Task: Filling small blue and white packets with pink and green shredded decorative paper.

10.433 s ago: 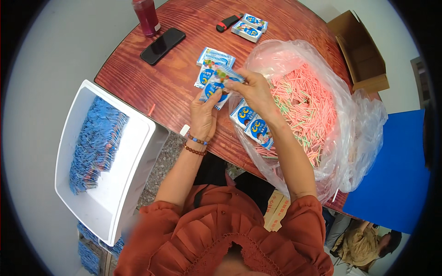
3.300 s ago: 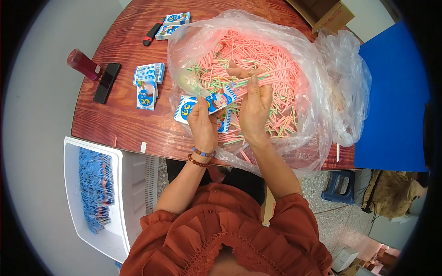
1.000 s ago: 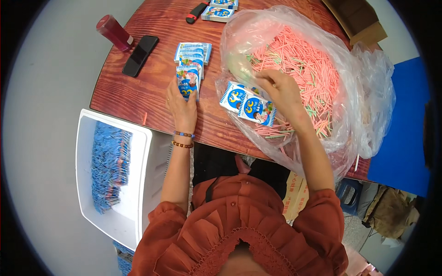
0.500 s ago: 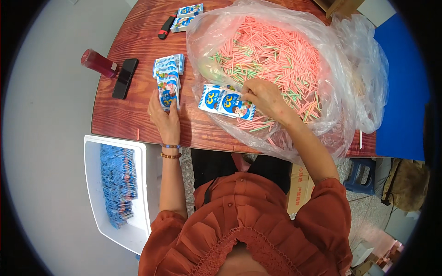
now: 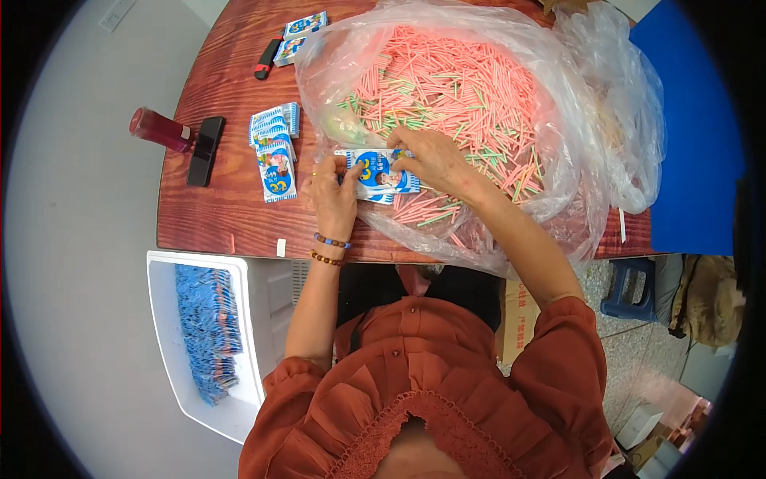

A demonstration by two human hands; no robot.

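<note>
Small blue-and-white printed packets (image 5: 384,180) lie in a short stack at the near left edge of the plastic bag. Over the left end of the top packet, my left hand (image 5: 329,195) is closed, thumb on its face. My right hand (image 5: 437,162) pinches the same packet at its upper right, fingers bent. To the left, an overlapping row of similar packets (image 5: 277,172) rests on the wooden table. Behind my right hand spreads a heap of pink and green sticks (image 5: 487,88), inside the open clear plastic bag (image 5: 331,68).
A black phone (image 5: 205,152) and a red bottle (image 5: 162,130) are at the table's left edge. Farther back are a black-and-red cutter (image 5: 267,60) and two small packs (image 5: 306,25). Below left, a white foam box (image 5: 165,351) holds many blue packets. A blue stool (image 5: 630,289) stands right.
My left hand has left the row of packets and moved right to the stack, taking hold of the top packet. My right hand has shifted slightly left and stays on the packet.
</note>
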